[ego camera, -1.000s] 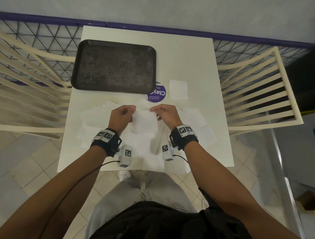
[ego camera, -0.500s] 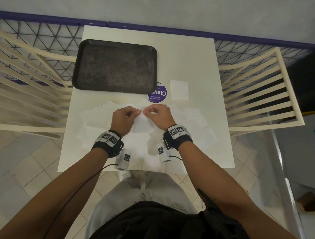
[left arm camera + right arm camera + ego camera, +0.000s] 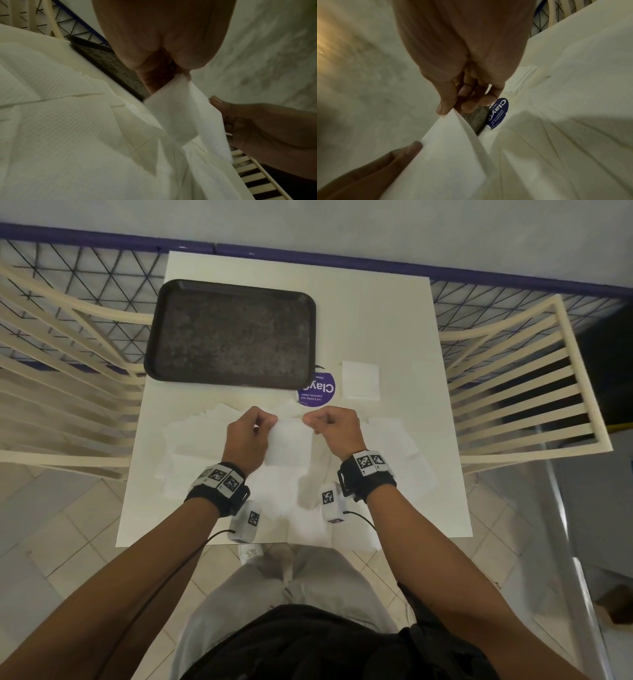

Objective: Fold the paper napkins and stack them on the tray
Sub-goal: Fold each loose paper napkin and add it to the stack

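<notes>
One white folded paper napkin (image 3: 288, 446), top corners pinched by left hand (image 3: 247, 436) and right hand (image 3: 337, 430); hangs near-side down (apparently doubled). Dark rectangular plastic tray (image 3: 156, 350): far-left, nearer left hand.

The napkin (image 3: 288, 446) at the centre of the frame is thin white paper, matt, with a fine embossed weave (clearest on the loose sheets (image 3: 60, 121) in the left wrist view). The tray (image 3: 233, 335) at upper left looks like dark plastic, its bed speckled and rough. The table (image 3: 387, 313) is smooth, pale and matt. The round sticker (image 3: 318, 390) is glossy purple.
</notes>
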`<state>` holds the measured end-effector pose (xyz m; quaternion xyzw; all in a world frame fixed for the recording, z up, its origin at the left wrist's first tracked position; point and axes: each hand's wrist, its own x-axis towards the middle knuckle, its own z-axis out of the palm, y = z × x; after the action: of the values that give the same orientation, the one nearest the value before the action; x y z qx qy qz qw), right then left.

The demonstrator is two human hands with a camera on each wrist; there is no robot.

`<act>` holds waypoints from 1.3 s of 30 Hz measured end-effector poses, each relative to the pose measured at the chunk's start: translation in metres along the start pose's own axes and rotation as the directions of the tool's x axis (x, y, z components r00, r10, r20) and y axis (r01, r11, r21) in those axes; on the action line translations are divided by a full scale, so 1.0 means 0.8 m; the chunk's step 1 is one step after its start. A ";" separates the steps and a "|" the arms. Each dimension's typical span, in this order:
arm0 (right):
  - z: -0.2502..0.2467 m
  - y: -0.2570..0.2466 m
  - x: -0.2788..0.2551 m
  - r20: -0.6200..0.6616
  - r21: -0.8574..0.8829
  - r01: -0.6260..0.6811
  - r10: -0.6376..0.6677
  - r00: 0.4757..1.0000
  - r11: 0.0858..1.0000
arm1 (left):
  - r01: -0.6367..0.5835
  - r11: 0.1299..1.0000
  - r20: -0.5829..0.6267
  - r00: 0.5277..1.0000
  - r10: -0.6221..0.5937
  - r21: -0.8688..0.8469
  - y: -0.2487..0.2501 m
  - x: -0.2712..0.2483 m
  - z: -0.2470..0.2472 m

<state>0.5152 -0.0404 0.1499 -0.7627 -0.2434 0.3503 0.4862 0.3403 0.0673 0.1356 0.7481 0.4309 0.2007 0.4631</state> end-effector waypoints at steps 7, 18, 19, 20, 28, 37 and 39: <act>0.014 0.012 -0.009 0.128 -0.114 -0.044 0.058 0.990 0.993 | -0.021 1.000 -0.026 0.999 0.021 0.006 0.001 0.004 0.005; 0.004 0.015 -0.004 0.112 -0.155 -0.058 0.076 0.991 0.986 | -0.026 0.999 -0.019 0.999 0.027 0.027 -0.006 0.007 0.010; 0.004 0.015 -0.005 0.109 -0.158 -0.049 0.066 0.992 0.986 | -0.022 0.999 -0.027 0.999 0.023 0.037 -0.005 0.008 0.011; 0.004 0.016 -0.006 0.108 -0.161 -0.043 0.061 0.992 0.986 | -0.018 0.999 -0.038 0.999 0.020 0.046 -0.005 0.009 0.012; -0.015 0.027 0.006 0.081 -0.159 -0.026 0.039 0.996 0.987 | 0.048 0.998 -0.063 0.997 -0.045 0.039 -0.003 0.019 0.016; -0.102 0.034 0.123 -0.251 -0.156 -0.158 0.115 0.961 0.975 | 0.210 0.965 0.243 0.939 -0.244 0.157 -0.027 0.005 0.034; -0.119 0.037 0.147 -0.287 -0.189 -0.194 0.134 0.948 0.963 | 0.240 0.953 0.266 0.921 -0.283 0.184 -0.038 -0.001 0.039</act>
<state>0.6643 -0.0228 0.1145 -0.8691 -0.1462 0.2534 0.3987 0.3475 0.0567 0.0940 0.7372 0.4683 -0.0072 0.4869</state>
